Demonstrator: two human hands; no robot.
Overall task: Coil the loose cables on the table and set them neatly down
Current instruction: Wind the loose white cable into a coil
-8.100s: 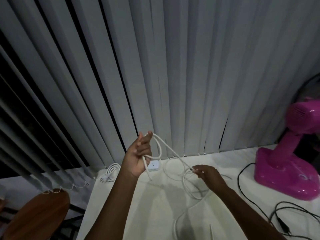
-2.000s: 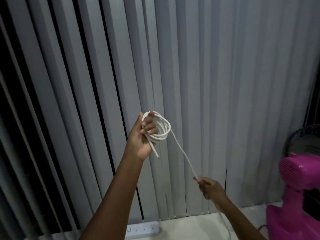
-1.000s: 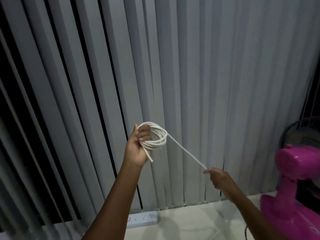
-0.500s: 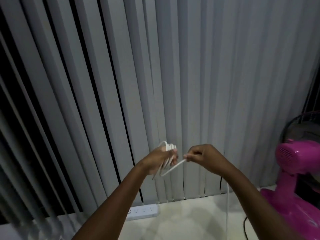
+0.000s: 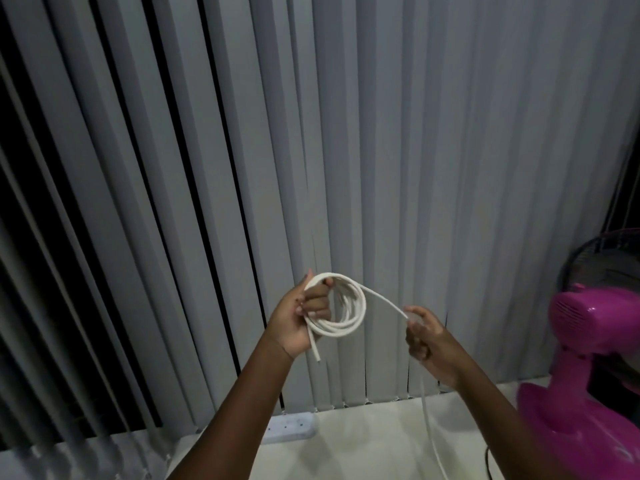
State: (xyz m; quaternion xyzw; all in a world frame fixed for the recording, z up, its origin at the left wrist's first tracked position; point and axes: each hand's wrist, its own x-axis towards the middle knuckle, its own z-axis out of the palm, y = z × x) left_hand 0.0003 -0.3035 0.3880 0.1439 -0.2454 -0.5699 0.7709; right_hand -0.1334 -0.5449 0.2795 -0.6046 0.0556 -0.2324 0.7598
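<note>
Apart again after meeting half a second ago: left hand back up and to the left, right hand drawn out to the right, one more turn now lying on the coil. Held in the air well above the table, in front of the blinds: white cable, several round loops stacked in the clenched left hand, thumb and fingers pinching the bundle at its left side, short cut end poking down below the palm. Running from the top of the coil to the right hand, pinched there between fingertips, then dropping slack to the table and out of view at the bottom edge.

Judged light and springy: loops keeping an open round shape, likely to fan out if the pinch loosens. Smooth jacket, probably easy to slide through the right fingers. Best gripped where all turns cross, at the left hand's present spot; feeding hand near the coil for even loops. Beside the work: white power strip on the table, pink fan at right.
</note>
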